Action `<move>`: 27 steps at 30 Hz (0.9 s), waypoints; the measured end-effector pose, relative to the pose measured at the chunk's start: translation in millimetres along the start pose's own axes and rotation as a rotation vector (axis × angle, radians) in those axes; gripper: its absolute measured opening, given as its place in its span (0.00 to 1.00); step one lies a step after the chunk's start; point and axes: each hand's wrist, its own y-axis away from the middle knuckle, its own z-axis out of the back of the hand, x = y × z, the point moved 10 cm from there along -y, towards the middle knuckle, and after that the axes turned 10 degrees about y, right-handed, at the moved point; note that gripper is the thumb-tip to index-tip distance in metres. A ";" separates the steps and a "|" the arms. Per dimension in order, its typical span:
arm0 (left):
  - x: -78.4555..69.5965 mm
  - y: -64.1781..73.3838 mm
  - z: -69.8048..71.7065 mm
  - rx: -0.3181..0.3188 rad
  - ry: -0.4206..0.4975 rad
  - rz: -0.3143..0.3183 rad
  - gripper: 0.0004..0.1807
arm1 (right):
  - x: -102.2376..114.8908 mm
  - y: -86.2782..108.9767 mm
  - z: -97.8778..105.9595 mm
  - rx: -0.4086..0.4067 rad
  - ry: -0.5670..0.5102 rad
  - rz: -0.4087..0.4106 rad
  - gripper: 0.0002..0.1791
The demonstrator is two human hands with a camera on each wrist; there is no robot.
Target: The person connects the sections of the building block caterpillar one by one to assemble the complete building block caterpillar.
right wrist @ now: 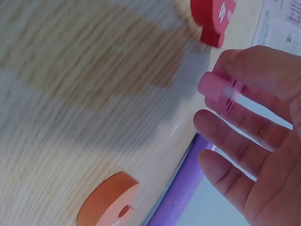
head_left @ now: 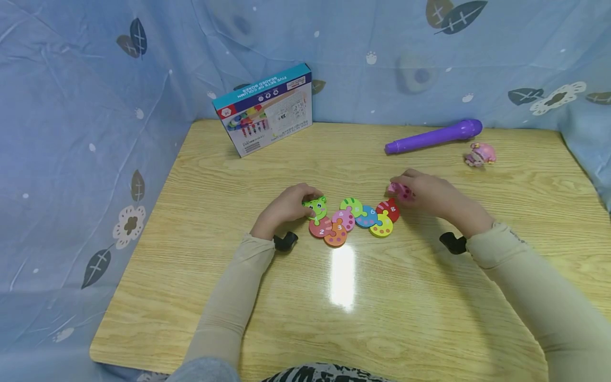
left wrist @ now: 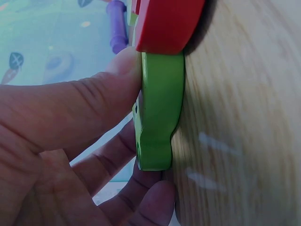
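Note:
A wooden caterpillar number puzzle (head_left: 367,216) lies joined in a wavy row on the table, with colored pieces numbered 2 to 8 in sight. My left hand (head_left: 288,204) holds its green smiling head piece (head_left: 315,208) at the left end; in the left wrist view the thumb rests on the face of that green piece (left wrist: 162,99). Near the red piece (head_left: 387,210) at the other end, my right hand (head_left: 431,193) pinches a pink dotted puzzle piece (right wrist: 218,92) between thumb and fingers. That pink piece is apart from the row and raised off the table.
Behind the puzzle stands a picture box (head_left: 267,111). A purple microphone-shaped stick (head_left: 431,138) and a small pink toy (head_left: 481,154) lie at the back right. An orange piece with a hole (right wrist: 106,202) shows in the right wrist view. Blue patterned cloth (head_left: 343,53) hangs behind.

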 end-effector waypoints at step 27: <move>-1.2 0.6 0.1 0.001 -0.005 -0.003 0.24 | 15.9 1.9 -15.8 0.078 0.124 0.042 0.22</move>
